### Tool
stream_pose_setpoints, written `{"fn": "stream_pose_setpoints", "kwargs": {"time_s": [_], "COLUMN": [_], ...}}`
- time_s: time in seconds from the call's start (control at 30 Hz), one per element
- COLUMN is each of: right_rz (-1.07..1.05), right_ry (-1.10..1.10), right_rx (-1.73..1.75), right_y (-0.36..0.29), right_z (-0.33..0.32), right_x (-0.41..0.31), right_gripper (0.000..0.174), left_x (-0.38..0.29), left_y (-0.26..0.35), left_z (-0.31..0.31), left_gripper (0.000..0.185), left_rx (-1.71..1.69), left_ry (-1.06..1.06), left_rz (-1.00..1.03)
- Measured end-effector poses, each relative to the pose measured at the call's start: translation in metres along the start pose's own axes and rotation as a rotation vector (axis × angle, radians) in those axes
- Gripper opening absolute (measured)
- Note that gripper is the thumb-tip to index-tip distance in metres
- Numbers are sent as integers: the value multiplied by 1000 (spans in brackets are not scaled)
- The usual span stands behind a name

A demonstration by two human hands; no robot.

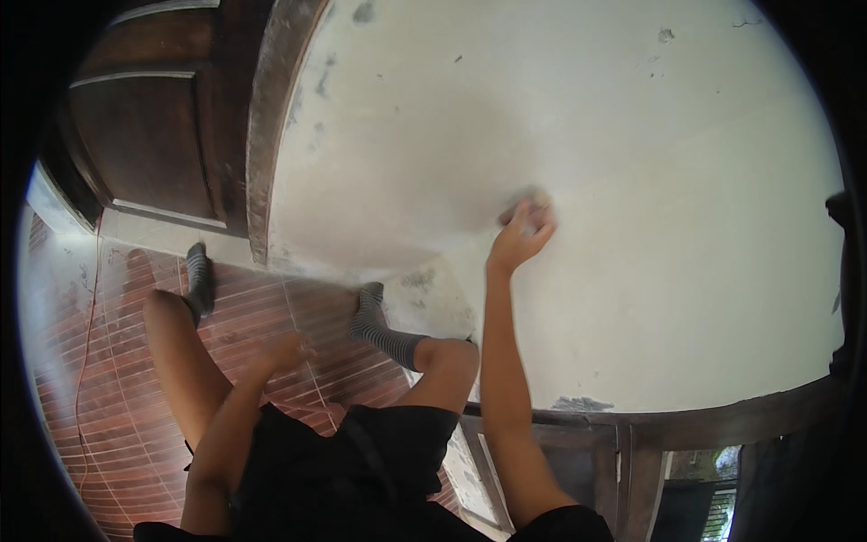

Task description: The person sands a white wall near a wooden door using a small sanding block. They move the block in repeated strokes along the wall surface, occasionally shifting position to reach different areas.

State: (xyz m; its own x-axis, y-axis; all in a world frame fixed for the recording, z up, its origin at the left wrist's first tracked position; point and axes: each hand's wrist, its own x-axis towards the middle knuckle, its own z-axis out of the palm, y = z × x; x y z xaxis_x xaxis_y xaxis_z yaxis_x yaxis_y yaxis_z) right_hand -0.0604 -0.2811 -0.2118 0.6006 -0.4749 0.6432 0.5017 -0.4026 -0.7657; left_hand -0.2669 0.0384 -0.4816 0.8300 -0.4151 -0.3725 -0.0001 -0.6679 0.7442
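My right hand [520, 234] is raised to the pale painted wall [650, 271]. Its fingers are closed around a small brownish block or pad [535, 211], blurred, whose face lies against or very near the wall; its exact kind is unclear. Low over my lap and the floor hangs my left hand [284, 353], blurred and away from the wall, with no object discernible in it. Grey smudges and small chips mark the wall's surface, and a faint darker patch spreads left of the block.
A dark wooden panelled door [139, 142] and its frame [267, 129] stand at the left. Red-brown floor tiles [237, 298] lie under my socked feet, with a thin red cable [87, 352] along the left. Wooden framing [718, 410] with glass panes borders the wall at the lower right.
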Motion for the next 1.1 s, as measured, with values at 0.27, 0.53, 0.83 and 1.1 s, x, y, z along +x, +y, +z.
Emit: {"fn": "stream_pose_setpoints", "kwargs": {"time_s": [0.27,0.53,0.83,1.1], "right_rz": [-405,285,-320,105], "right_ry": [207,29,166,231], "right_rx": [-99,7,-115,-435], "right_y": [-73,36,-126,57], "right_z": [58,20,54,18], "right_x": [86,-42,109,-61], "right_gripper": [50,38,46,45], "left_x": [-1,-9,-10,-13], "left_y": [4,12,0,-2], "left_z": [-16,-15,-15,-17], "left_gripper": [40,44,49,56], "left_rx": [-13,69,21,14], "left_ry": [78,36,33,75], "left_rz": [-54,-46,-72,-55]}}
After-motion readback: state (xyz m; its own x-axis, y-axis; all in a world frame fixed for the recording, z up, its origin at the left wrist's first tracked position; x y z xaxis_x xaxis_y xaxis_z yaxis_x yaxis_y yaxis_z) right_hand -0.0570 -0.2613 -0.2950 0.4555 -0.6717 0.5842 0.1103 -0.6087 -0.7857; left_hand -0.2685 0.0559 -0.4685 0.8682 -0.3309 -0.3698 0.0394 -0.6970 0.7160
